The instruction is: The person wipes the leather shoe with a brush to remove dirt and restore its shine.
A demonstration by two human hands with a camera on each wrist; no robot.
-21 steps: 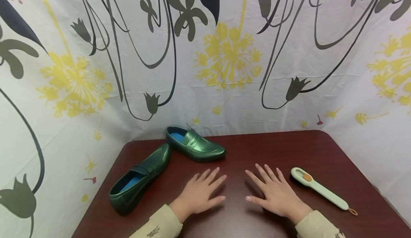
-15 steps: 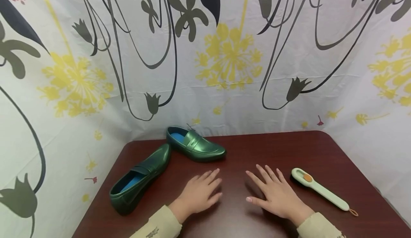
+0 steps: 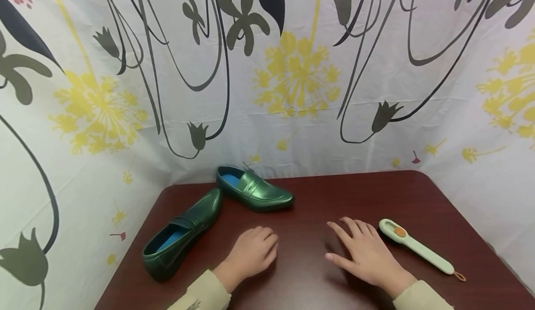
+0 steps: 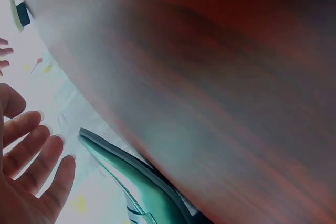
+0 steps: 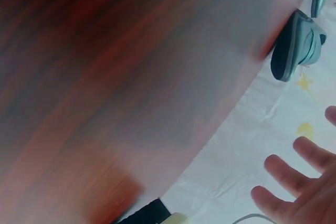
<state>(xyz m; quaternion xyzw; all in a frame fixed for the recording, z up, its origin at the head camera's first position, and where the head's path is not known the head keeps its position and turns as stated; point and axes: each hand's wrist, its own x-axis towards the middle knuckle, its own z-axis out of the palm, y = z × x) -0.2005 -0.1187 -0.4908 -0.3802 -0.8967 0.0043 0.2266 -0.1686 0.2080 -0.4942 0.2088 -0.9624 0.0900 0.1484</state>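
Before you is a dark red-brown table (image 3: pixel 305 207), walled by a white cloth (image 3: pixel 259 133) with yellow and grey flowers. On its left stand two glossy green shoes (image 3: pixel 257 191) (blue inside), on its right a pale green brush (image 3: pixel 424 252) with orange button (image 3: pixel 400 232); between, your left hand (image 3: pixel 252 253) and right hand (image 3: pixel 368 254) are released, fingers loose.

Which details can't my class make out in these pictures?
Head view: toe interiors of the green shoes, hidden by their uppers.
Left wrist view: rear of one shoe, cut off by the bottom edge.
Right wrist view: most of the brush, cut off by the bottom edge.
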